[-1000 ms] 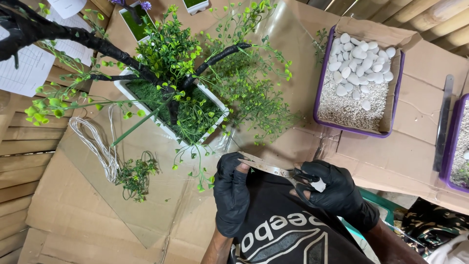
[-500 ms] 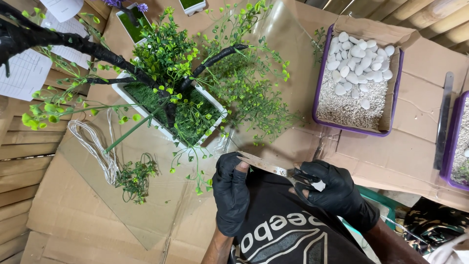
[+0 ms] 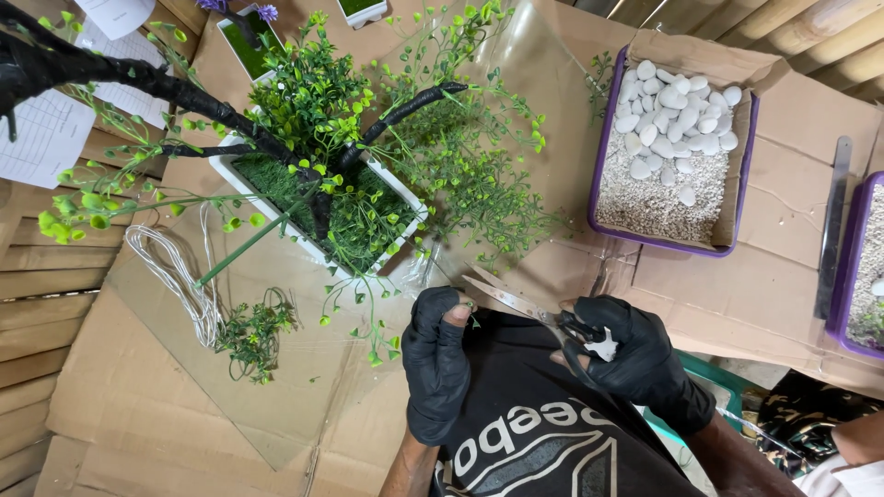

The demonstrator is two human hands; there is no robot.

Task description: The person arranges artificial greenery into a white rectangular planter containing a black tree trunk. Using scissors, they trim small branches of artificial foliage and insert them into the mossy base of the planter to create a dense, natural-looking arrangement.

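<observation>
Scissors (image 3: 529, 308), silver-bladed with dark handles, held in the right hand (image 3: 635, 359), black-gloved, fingers closed through the handle loops; blades slightly parted, tips directed toward the left hand (image 3: 437, 364). Left hand, also black-gloved, one fingertip bared through the glove, pinched on a thin green sprig (image 3: 471, 317) just ahead of the blade tips. Beyond both hands: white rectangular planter (image 3: 405, 198), filled with green moss-like turf, bearing an artificial tree (image 3: 304, 129) with dark branches and small yellow-green leaves, some sprays hanging down toward the pinched fingers. Beyond the right hand: purple tray (image 3: 599, 147) lined with cardboard, holding fine pale gravel and a heap of smooth white pebbles (image 3: 672, 101) at its far end. Further out on the right-hand side: edge of a second purple tray (image 3: 843, 267) with similar gravel, a long metal strip (image 3: 833, 221) between the two trays. Out from the left hand: loose green trimmings (image 3: 253, 331) and a coil of white cord (image 3: 175, 276), both on a clear plastic sheet (image 3: 276, 405). Work surface: flattened cardboard (image 3: 783, 285) over wooden slats (image 3: 37, 304); printed paper sheets (image 3: 41, 133) at the far left-hand corner; bamboo poles (image 3: 810, 37) along the far right-hand edge.
</observation>
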